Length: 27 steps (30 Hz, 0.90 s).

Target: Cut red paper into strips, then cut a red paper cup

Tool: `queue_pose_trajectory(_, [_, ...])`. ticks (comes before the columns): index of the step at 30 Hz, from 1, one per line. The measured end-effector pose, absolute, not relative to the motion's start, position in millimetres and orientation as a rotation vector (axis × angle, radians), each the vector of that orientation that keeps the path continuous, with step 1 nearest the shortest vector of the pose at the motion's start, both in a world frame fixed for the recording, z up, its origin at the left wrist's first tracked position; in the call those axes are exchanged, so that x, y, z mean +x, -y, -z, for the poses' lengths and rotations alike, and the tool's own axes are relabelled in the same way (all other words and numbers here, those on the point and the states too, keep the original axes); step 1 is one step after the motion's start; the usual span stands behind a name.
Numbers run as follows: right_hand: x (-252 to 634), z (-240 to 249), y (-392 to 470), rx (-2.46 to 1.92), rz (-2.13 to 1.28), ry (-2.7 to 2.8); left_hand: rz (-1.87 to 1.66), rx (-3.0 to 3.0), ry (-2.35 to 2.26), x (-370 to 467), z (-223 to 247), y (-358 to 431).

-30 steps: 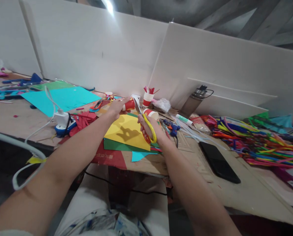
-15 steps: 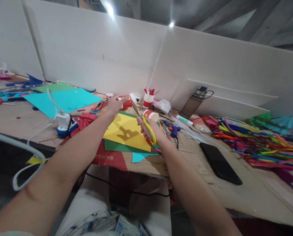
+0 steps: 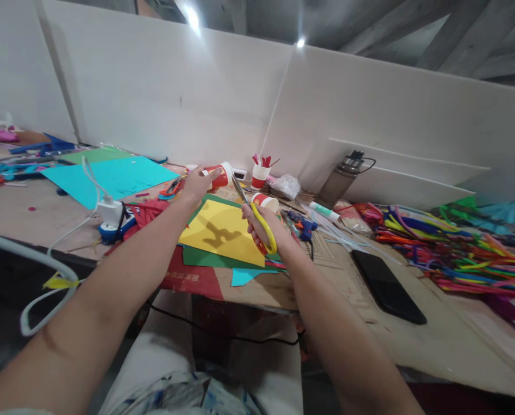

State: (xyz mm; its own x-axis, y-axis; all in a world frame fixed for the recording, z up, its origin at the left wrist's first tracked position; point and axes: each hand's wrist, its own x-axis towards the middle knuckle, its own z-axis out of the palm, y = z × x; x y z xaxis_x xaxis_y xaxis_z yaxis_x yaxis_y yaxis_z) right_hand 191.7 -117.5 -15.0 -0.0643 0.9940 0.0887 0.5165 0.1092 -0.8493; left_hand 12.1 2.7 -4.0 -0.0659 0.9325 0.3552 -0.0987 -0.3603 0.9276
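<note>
A red and white paper cup [image 3: 220,177] is tipped on its side in the air, with my left hand [image 3: 198,185] closed around it. My right hand [image 3: 279,230] grips scissors with yellow handles [image 3: 241,192]. Their blades point up and to the left and reach the cup's white end; whether they cut into it is too small to tell. Below both hands lies a yellow sheet of paper [image 3: 216,227] on green sheets [image 3: 205,257], with the shadow of hands and scissors across it. Another red and white paper cup [image 3: 266,202] lies just behind my right hand.
A paper cup with red sticks [image 3: 260,174] stands at the back, left of a grey bottle [image 3: 341,178]. To the right are a blue glue gun [image 3: 308,229], a black phone [image 3: 387,288] and many coloured pipe cleaners [image 3: 451,248]. Turquoise paper [image 3: 114,178] and a white charger [image 3: 110,208] are left.
My left hand and the cup have shifted slightly left and turned a little. The scissors stay in my right hand, nearly in place, at the cup's end.
</note>
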Motion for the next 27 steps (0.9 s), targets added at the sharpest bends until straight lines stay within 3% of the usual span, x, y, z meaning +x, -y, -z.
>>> queue_pose_trajectory(27, [194, 24, 109, -1.388, -0.844, 1.604, -1.441, 1.725, -1.028, 29, 2, 23])
